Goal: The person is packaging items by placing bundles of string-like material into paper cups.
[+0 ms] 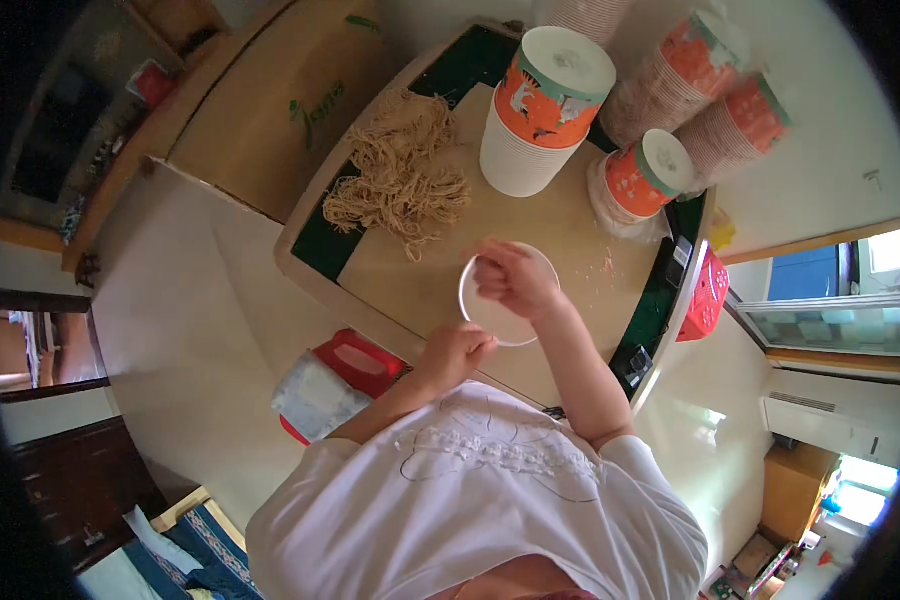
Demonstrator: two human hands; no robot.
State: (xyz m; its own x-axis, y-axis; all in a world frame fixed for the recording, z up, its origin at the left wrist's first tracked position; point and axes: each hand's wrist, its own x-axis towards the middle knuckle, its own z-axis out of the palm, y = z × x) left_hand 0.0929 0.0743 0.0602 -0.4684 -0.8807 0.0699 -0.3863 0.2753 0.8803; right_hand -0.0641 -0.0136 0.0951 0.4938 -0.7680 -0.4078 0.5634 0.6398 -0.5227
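In front of me on the table is a round white paper tub, its mouth facing up. My left hand is closed at the near left part of its rim, thumb and fingers pinched there. Above the opening is my right hand, its fingers curled together. Whatever lies between those fingers is too small or hidden to make out. Beyond my hands, to the left, lies a loose heap of tan string. A tall stack of white paper tubs stands behind, topped by an upside-down orange and green printed tub.
More nested printed tubs in clear plastic stand at the back right, with a shorter wrapped stack before them. A large cardboard box borders the table's left. Red stools flank the table. Small dark devices lie along its right edge.
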